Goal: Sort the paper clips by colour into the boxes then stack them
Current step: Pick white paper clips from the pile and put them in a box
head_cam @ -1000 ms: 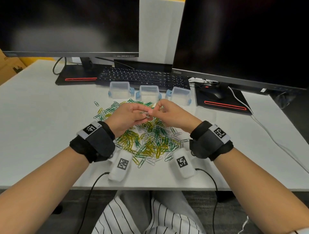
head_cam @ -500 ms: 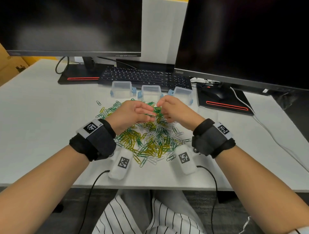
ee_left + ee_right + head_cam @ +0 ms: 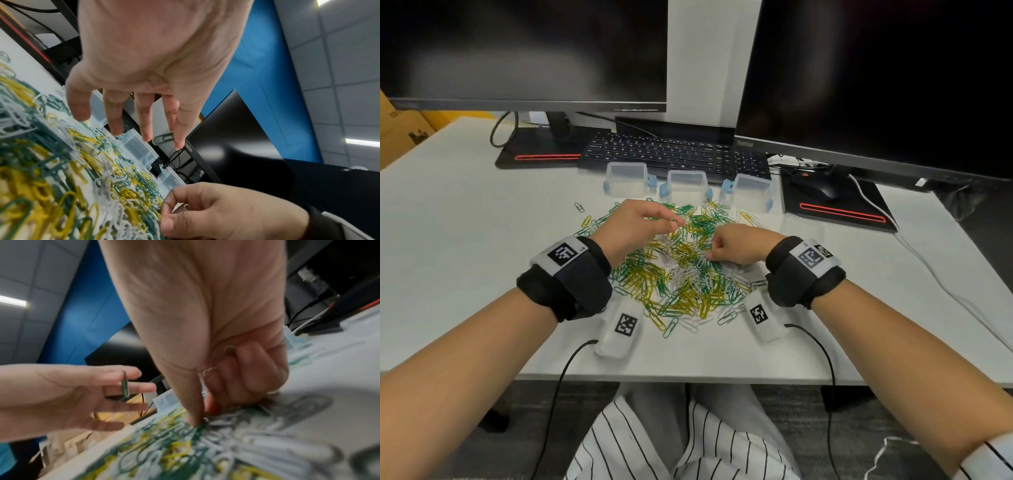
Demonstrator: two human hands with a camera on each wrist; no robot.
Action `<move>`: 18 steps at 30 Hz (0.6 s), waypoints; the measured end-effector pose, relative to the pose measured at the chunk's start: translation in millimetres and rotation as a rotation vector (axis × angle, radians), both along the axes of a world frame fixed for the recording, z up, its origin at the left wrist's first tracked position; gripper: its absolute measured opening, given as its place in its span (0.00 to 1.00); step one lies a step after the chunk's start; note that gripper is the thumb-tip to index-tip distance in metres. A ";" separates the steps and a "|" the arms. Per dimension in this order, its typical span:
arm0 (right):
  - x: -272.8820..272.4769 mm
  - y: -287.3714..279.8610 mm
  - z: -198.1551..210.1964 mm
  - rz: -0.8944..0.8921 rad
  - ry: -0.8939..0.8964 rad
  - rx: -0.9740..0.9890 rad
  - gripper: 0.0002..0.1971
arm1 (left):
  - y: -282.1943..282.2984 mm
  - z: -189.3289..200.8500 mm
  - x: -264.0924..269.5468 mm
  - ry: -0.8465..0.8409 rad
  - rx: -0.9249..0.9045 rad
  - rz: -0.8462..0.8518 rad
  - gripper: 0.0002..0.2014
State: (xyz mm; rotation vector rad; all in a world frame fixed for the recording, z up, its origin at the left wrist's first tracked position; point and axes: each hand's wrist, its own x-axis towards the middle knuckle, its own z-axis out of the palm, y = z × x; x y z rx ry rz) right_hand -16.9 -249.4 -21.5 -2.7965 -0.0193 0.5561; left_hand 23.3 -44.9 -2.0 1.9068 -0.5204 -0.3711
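A mixed pile of green, yellow and white paper clips [image 3: 688, 284] lies on the white table [image 3: 482, 222]. Three clear boxes with blue latches stand in a row behind it: left box [image 3: 626, 178], middle box [image 3: 686, 183], right box [image 3: 751, 190]. My left hand [image 3: 678, 221] hovers over the pile's far side, fingers stretched out, a green paper clip [image 3: 125, 386] caught at its fingertips. My right hand [image 3: 710, 255] is curled low on the pile's right. Its thumb and forefinger pinch into the clips, and white paper clips [image 3: 228, 348] are tucked under its curled fingers.
A black keyboard [image 3: 674, 154] sits just behind the boxes, with two monitors above it. A mouse [image 3: 818, 186] rests on a black pad at the right. Two white tagged devices [image 3: 621, 329] with cables lie at the near table edge.
The hands have come apart. My right hand dropped back down onto the pile's near right. My left hand stayed over the far side and spread its fingers.
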 end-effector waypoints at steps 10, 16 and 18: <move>-11.3 -18.2 11.5 -0.361 0.287 1.336 0.09 | 6.9 -7.8 5.7 0.345 -0.126 0.049 0.09; -15.9 -25.8 6.8 -0.340 0.360 1.780 0.11 | -0.4 -7.5 3.8 0.427 -0.154 0.000 0.08; -13.0 -28.0 3.8 -0.436 0.307 1.650 0.13 | -0.8 -8.0 3.7 0.468 -0.141 -0.015 0.09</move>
